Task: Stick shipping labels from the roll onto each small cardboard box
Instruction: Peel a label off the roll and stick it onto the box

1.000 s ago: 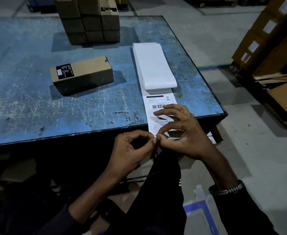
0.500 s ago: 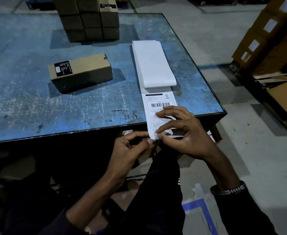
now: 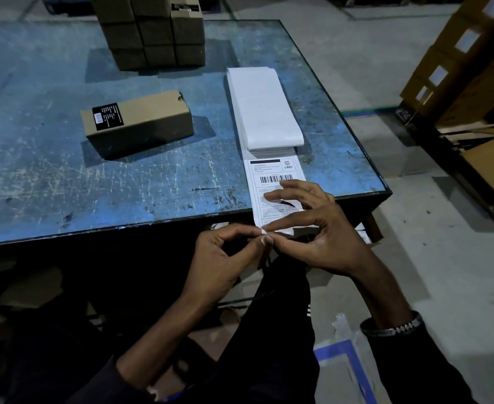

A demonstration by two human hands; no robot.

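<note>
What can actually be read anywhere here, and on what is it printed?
"CRED": top right corner of the shipping label, beside a small logo.
The barcode, its digits and the address lines on that label: too small to read.
Black sticker on the lying box: white print, blurred.

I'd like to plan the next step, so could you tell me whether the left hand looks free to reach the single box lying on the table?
Probably not yet: the left hand pinches the label corner at the table edge. Otherwise, nothing lies between it and the box.
</note>
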